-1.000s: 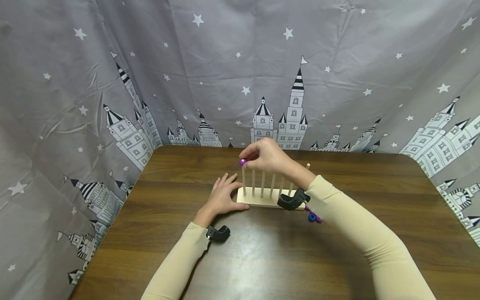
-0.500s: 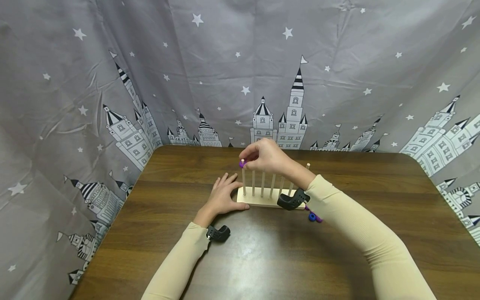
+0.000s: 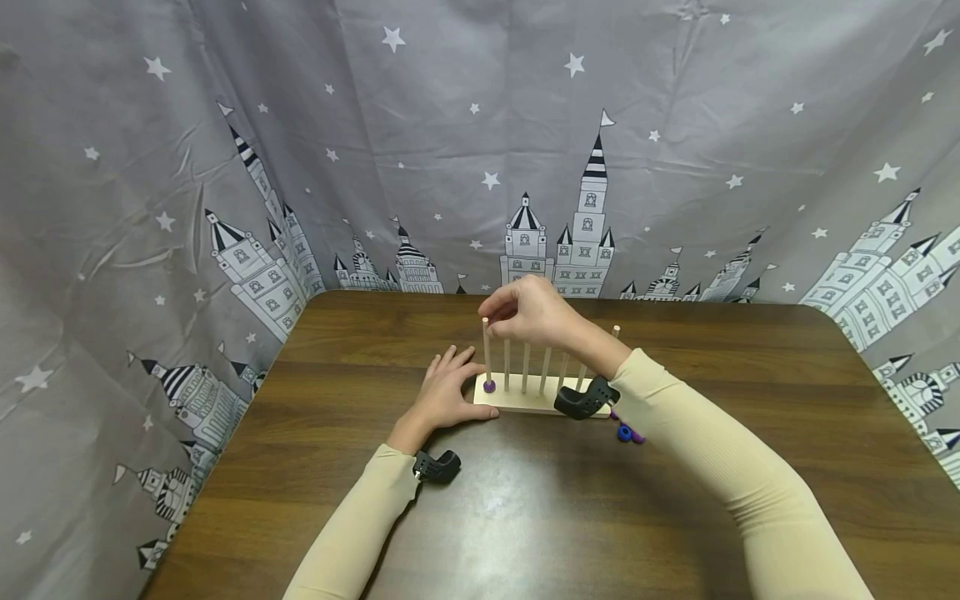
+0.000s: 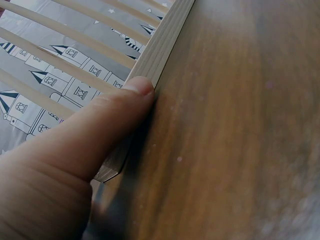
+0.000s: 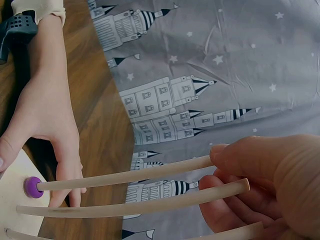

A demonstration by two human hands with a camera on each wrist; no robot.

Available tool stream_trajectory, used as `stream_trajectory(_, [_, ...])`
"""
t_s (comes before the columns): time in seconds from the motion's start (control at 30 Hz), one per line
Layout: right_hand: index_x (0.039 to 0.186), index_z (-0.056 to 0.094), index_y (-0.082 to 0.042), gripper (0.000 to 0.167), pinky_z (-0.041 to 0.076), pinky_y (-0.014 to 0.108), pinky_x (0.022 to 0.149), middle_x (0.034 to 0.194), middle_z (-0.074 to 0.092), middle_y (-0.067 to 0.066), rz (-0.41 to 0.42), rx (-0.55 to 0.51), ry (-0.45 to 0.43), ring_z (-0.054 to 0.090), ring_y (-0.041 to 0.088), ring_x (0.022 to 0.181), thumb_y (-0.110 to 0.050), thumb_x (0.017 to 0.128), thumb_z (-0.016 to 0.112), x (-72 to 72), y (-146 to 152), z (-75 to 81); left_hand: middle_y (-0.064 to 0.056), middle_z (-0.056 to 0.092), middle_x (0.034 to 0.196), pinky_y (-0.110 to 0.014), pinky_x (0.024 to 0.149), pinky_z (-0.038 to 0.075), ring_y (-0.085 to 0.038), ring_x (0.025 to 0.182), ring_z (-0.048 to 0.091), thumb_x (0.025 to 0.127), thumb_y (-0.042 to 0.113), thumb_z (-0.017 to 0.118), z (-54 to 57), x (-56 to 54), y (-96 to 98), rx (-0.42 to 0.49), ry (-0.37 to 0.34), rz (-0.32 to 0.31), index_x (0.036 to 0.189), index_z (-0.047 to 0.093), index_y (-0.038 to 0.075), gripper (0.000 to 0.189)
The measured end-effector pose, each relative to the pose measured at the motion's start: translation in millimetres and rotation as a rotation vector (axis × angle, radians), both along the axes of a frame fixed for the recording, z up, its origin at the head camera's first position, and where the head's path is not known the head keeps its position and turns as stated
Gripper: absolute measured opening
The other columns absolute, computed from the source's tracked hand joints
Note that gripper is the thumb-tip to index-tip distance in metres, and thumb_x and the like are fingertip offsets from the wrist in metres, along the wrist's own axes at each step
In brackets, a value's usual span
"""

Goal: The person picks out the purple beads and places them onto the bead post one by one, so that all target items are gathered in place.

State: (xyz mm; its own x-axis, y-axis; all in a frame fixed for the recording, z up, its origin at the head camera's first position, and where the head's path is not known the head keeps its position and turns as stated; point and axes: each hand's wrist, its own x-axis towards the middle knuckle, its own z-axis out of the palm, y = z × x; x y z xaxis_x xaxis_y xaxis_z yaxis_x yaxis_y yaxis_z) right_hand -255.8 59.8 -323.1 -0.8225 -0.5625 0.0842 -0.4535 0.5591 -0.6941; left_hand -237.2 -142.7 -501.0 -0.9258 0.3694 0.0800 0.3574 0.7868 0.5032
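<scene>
A pale wooden peg board (image 3: 517,403) with a row of upright pegs stands on the table. My left hand (image 3: 444,395) holds its left end, thumb along the front edge and index finger at the back, the other fingers spread on the tabletop. In the left wrist view the thumb (image 4: 115,112) presses the board's edge. A purple bead (image 3: 489,387) sits at the foot of the leftmost peg (image 5: 125,176). My right hand (image 3: 534,312) is at that peg's top, its fingers loosely bent with no bead between them; in the right wrist view a fingertip (image 5: 218,153) is right at the peg's end.
A blue bead (image 3: 624,433) and purple beads (image 3: 637,437) lie off the board's right front corner, partly behind the right forearm. The right wrist's black camera (image 3: 583,400) overlaps the board's right part. A grey castle-print curtain (image 3: 420,125) hangs behind the wooden table (image 3: 525,517).
The purple bead has gone from between my right fingers at the peg's top down to its foot. The right hand stays at the top; the left hand has not moved.
</scene>
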Motion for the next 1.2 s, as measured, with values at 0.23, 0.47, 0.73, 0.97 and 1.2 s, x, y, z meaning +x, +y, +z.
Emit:
stream_trajectory(0.23, [0.108,0.078,-0.005,0.024,0.062,0.024,0.078,0.103,0.08,0.01,-0.008,-0.014,-0.015,0.077,0.019,0.09,-0.006,0.084,0.078,-0.9,1.0,0.4,-0.018,0.038,0.163,-0.064,0.128,0.011,-0.045,0.156,0.02,0.071,0.055,0.085,-0.4,0.1,-0.2,0.004,0.0,0.001,0.134,0.065,0.016,0.077])
stream_trajectory(0.47, [0.11,0.078,-0.005,0.025,0.062,0.027,0.085,0.108,0.079,0.01,-0.026,-0.064,-0.023,0.077,0.022,0.099,-0.007,0.085,0.079,-2.1,4.8,2.7,-0.018,0.039,0.163,-0.065,0.127,0.012,-0.046,0.156,0.021,0.071,0.055,0.086,1.3,0.6,0.5,0.008,-0.001,0.002,0.133,0.066,0.015,0.077])
stream_trajectory(0.73, [0.111,0.077,-0.003,0.026,0.063,0.03,0.086,0.112,0.078,0.013,-0.059,-0.076,0.022,0.076,0.025,0.102,-0.008,0.085,0.078,-2.3,15.2,12.5,-0.018,0.039,0.163,-0.064,0.128,0.011,-0.046,0.156,0.02,0.071,0.055,0.086,0.8,-0.2,0.2,0.013,-0.002,-0.002,0.133,0.066,0.015,0.077])
stream_trajectory(0.97, [0.111,0.076,-0.001,0.027,0.063,0.029,0.085,0.113,0.077,0.017,-0.091,-0.083,0.034,0.076,0.027,0.101,-0.007,0.085,0.077,-2.0,38.5,18.1,-0.017,0.037,0.164,-0.062,0.128,0.01,-0.045,0.157,0.02,0.071,0.055,0.085,1.3,0.6,0.0,0.0,-0.008,-0.001,0.134,0.065,0.016,0.077])
stream_trajectory(1.2, [0.109,0.077,-0.002,0.024,0.057,0.013,0.075,0.109,0.078,0.017,-0.189,-0.083,0.063,0.075,0.016,0.09,-0.009,0.086,0.078,-2.2,75.2,21.9,-0.018,0.035,0.165,-0.062,0.129,0.008,-0.045,0.157,0.019,0.072,0.055,0.085,1.9,0.8,-0.3,-0.009,-0.012,0.001,0.135,0.064,0.015,0.078])
